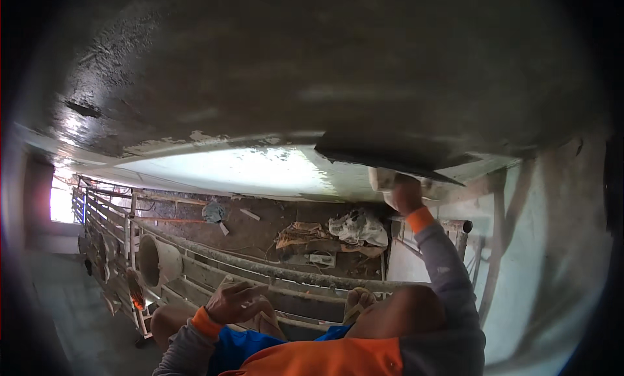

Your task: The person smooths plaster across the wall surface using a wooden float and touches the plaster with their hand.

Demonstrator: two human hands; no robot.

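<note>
My right hand (406,193) grips a wide plastering trowel (390,167) by its pale handle, its dark blade against the grey wet plaster (312,64) of the wall. The plaster has a ragged edge along a pale band of bare wall (227,171). My left hand (237,301) is low at the left, fingers loosely bent and apart, with nothing visible in it, near my sandaled foot. My other foot (357,301) stands on the scaffold (312,284).
A bucket (169,265) sits on the scaffold at the left, near an orange-handled tool (136,297). Below are sacks (357,230), a bundled cloth (214,213) and scraps on the dirt floor. A bright opening (62,194) is at far left, a pale wall (533,259) at right.
</note>
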